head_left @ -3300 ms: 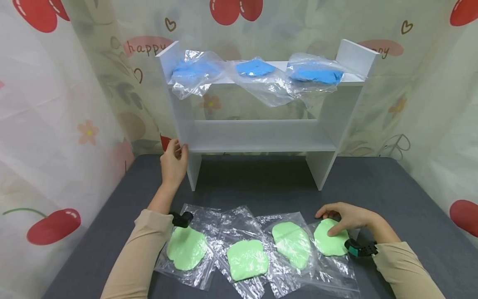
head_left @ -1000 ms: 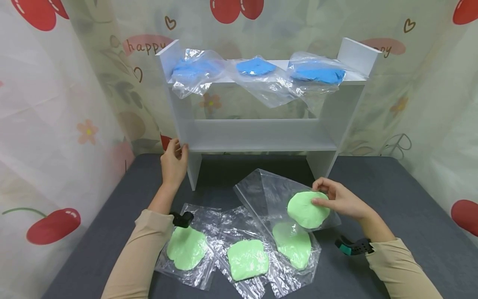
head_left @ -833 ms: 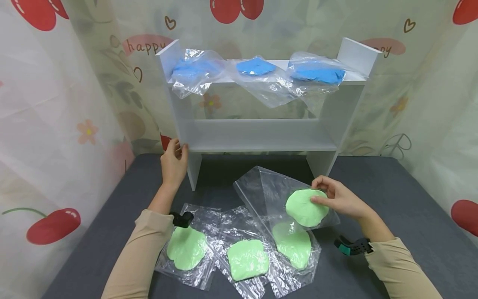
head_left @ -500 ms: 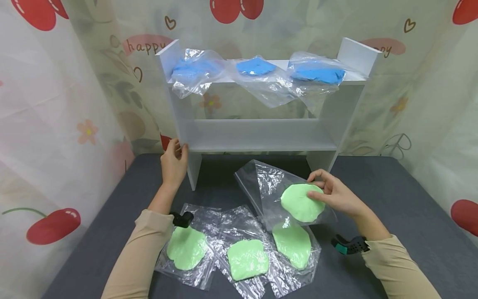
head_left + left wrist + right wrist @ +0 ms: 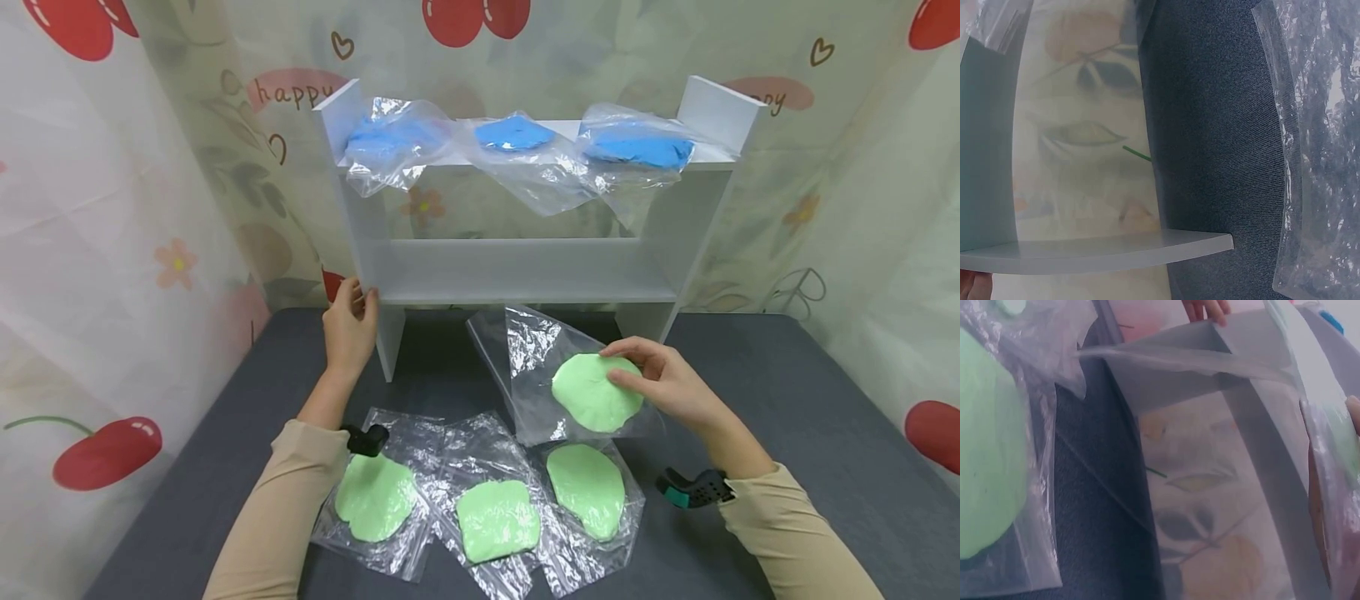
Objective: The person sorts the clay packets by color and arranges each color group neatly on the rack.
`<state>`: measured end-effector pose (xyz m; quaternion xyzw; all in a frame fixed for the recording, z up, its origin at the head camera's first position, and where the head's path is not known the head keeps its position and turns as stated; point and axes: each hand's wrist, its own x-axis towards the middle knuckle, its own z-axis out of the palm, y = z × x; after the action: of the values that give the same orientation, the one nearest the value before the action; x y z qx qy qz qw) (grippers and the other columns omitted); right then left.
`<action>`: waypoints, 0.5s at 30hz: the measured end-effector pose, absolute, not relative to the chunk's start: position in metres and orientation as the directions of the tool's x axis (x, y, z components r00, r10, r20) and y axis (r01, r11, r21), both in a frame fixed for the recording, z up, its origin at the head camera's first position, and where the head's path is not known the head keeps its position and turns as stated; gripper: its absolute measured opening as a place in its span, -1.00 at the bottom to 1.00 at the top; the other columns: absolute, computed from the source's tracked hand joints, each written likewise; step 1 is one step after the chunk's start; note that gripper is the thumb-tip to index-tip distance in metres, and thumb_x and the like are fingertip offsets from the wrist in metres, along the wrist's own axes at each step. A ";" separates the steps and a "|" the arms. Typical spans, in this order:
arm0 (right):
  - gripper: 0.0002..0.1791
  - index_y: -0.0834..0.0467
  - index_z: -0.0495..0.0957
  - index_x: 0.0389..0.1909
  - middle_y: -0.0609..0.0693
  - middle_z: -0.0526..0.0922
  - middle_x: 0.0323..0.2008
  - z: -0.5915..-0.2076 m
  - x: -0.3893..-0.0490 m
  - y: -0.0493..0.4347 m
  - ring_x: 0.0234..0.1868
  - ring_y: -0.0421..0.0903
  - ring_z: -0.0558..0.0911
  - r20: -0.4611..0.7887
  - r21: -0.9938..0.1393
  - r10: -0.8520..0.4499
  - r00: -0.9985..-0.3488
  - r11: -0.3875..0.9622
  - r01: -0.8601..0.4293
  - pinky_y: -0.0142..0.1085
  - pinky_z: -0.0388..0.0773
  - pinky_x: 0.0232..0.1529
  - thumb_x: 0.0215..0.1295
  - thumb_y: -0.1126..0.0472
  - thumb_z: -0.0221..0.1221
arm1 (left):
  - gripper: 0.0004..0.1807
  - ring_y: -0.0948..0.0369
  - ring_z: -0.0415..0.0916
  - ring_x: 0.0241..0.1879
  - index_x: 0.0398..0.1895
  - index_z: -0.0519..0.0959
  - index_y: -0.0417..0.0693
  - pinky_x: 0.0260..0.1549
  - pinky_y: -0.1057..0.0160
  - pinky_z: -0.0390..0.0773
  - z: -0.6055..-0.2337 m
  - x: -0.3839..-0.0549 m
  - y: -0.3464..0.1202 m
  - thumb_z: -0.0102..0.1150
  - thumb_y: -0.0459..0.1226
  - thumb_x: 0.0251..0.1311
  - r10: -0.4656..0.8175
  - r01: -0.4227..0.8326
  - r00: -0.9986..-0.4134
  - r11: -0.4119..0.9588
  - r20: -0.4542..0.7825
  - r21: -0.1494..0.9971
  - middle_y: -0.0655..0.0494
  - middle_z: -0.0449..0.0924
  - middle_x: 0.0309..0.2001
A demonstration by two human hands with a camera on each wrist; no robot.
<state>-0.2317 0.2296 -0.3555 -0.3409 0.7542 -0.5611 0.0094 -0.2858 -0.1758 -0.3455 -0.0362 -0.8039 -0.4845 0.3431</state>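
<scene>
In the head view my right hand (image 5: pixel 660 379) pinches a clear plastic bag (image 5: pixel 532 358) holding a flat, round, light-green clay piece (image 5: pixel 596 392). The thumb lies over the clay, and the bag hangs tilted in front of the lower shelf. That bag shows edge-on at the right of the right wrist view, with fingers (image 5: pixel 1354 412) beside it. My left hand (image 5: pixel 350 329) grips the left side panel of a white two-tier shelf (image 5: pixel 525 275), thumb in front. Its fingertips (image 5: pixel 975 284) show at the panel in the left wrist view.
Several more bagged green clay pieces (image 5: pixel 497 521) lie overlapping along the front of the dark table (image 5: pixel 750 375). Three bags with blue clay (image 5: pixel 637 150) rest on the top shelf, their plastic drooping over its edge. A patterned curtain (image 5: pixel 855 167) surrounds the table.
My right hand has picked up the rightmost bag of green clay from the table and carried it up and leftward, towards the shelf. The left hand stays at the side panel.
</scene>
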 end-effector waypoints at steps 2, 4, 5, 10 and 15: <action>-0.69 0.21 0.48 0.03 -0.27 0.56 -0.07 -0.354 -0.231 0.227 -0.33 -0.34 0.57 0.371 -0.851 -0.518 -0.771 0.143 -0.506 -0.36 0.51 -0.54 0.29 0.44 0.04 | -0.68 -0.13 0.58 -0.02 0.07 0.45 -0.29 -0.07 -0.02 0.60 -0.345 -0.286 -0.176 0.01 -0.31 0.31 -0.274 0.389 -0.763 0.529 0.585 0.754 -0.34 0.57 0.00; -0.69 0.24 0.48 0.04 -0.27 0.56 -0.06 -0.352 -0.231 0.224 -0.33 -0.34 0.57 0.370 -0.849 -0.512 -0.776 0.152 -0.505 -0.36 0.51 -0.54 0.29 0.43 0.05 | -0.68 -0.13 0.58 -0.02 0.07 0.45 -0.29 -0.07 -0.02 0.60 -0.345 -0.286 -0.176 0.01 -0.31 0.31 -0.274 0.387 -0.765 0.529 0.583 0.755 -0.34 0.57 0.00; -0.69 0.25 0.47 0.05 -0.27 0.57 -0.05 -0.351 -0.231 0.223 -0.32 -0.33 0.58 0.367 -0.852 -0.510 -0.778 0.153 -0.501 -0.36 0.52 -0.53 0.29 0.42 0.05 | -0.68 -0.13 0.58 -0.02 0.07 0.45 -0.29 -0.07 -0.02 0.59 -0.345 -0.286 -0.176 0.01 -0.31 0.31 -0.273 0.387 -0.765 0.528 0.583 0.756 -0.34 0.57 0.00; -0.66 0.23 0.46 0.10 -0.27 0.57 -0.03 -0.346 -0.231 0.217 -0.30 -0.31 0.60 0.359 -0.863 -0.500 -0.788 0.143 -0.484 -0.36 0.57 -0.49 0.30 0.40 0.05 | -0.68 -0.12 0.59 -0.02 0.06 0.46 -0.30 -0.07 -0.03 0.60 -0.345 -0.286 -0.176 0.01 -0.31 0.31 -0.277 0.386 -0.764 0.527 0.583 0.757 -0.34 0.57 -0.01; -0.58 0.24 0.40 0.17 -0.28 0.53 0.07 -0.339 -0.229 0.212 -0.12 -0.35 0.58 0.402 -0.860 -0.521 -0.753 0.067 -0.506 -0.41 0.55 -0.43 0.29 0.46 0.03 | -0.69 -0.12 0.59 -0.03 0.05 0.46 -0.29 -0.08 -0.02 0.60 -0.345 -0.286 -0.175 0.01 -0.30 0.31 -0.280 0.383 -0.764 0.529 0.582 0.757 -0.33 0.58 -0.01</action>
<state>-0.2286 0.2124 -0.3392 -0.3515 0.7302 -0.5858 0.0065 -0.2861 -0.1754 -0.3452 -0.0319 -0.8046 -0.4841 0.3424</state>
